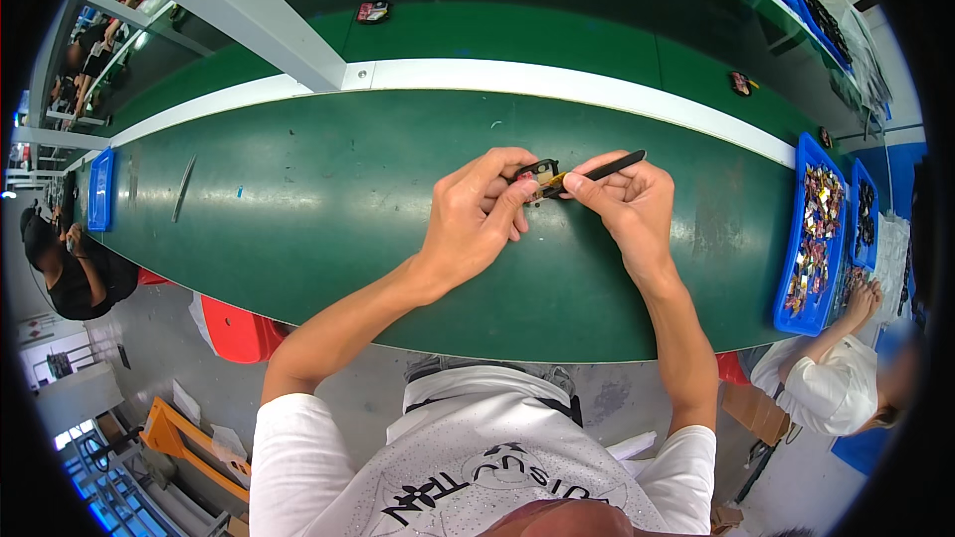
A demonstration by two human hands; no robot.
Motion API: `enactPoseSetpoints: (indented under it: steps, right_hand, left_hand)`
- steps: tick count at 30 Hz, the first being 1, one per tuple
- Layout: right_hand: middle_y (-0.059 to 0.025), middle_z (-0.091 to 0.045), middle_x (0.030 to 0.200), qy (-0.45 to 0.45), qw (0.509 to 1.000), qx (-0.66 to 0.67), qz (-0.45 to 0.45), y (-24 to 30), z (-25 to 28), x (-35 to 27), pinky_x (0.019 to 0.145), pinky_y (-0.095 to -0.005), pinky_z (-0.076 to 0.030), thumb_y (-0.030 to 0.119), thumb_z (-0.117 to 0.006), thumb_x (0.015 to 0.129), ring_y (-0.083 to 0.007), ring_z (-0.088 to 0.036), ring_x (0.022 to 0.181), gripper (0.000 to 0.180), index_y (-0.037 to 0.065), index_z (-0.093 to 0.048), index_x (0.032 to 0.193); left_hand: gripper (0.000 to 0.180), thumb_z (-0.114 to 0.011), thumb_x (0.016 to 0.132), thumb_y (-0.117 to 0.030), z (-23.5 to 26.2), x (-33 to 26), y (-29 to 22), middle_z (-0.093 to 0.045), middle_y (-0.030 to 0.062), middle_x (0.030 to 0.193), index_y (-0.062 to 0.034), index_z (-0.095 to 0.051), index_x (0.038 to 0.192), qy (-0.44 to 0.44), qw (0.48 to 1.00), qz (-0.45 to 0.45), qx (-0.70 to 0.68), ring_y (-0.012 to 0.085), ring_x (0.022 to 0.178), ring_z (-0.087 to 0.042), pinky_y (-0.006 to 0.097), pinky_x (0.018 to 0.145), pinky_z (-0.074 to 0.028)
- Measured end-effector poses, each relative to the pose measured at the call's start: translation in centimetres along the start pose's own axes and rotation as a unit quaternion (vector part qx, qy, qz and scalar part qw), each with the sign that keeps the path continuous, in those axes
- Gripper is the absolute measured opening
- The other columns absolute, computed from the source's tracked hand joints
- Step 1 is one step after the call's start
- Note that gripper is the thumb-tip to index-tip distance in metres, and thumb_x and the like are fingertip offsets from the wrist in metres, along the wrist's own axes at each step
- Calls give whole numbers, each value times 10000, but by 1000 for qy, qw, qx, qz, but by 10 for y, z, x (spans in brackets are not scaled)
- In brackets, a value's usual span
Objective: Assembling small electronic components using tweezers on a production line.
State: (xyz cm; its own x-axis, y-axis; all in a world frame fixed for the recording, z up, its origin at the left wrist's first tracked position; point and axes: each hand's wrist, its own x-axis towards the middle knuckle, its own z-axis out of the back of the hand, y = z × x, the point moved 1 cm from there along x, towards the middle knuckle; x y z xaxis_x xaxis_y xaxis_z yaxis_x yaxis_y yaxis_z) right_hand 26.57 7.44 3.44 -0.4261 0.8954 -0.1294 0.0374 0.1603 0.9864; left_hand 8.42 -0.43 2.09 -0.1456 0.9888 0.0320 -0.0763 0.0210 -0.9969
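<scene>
In front of me, over the middle of the green table, my left hand (476, 204) pinches a small black plastic part (540, 168) with reddish and gold-coloured bits at it. Close beside it on the right, my right hand (634, 201) is closed around a slim black tool (619, 165), whose rear end points up and to the right. Its kind cannot be made out. The fingertips of both hands nearly meet at the part, where a small yellowish piece (554, 182) shows. Fingers hide most of the part and the front of the tool.
A blue tray (794, 283) of small colourful pieces stands at the right end of the table (348, 199); a co-worker (831, 378) sits beside it. At left lie a thin metal strip (184, 187) and a blue bin (100, 189). Behind the white rail (557, 78), small black parts (374, 12) rest on a green surface.
</scene>
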Motion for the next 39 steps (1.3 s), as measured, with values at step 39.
enactPoseSetpoints:
  steps: [39]
  right_hand:
    - [-45, -781, 834, -60, 949, -165, 261, -7, -10, -14, 425, -190, -286, 21, -868, 786, -3, -417, 464, 108, 11, -785, 854]
  left_hand:
    - [270, -564, 1048, -92, 11, 6, 4, -684, 199, 1002, 98, -590, 1237, 23, 978, 48, -203, 230, 660, -719, 284, 485, -590]
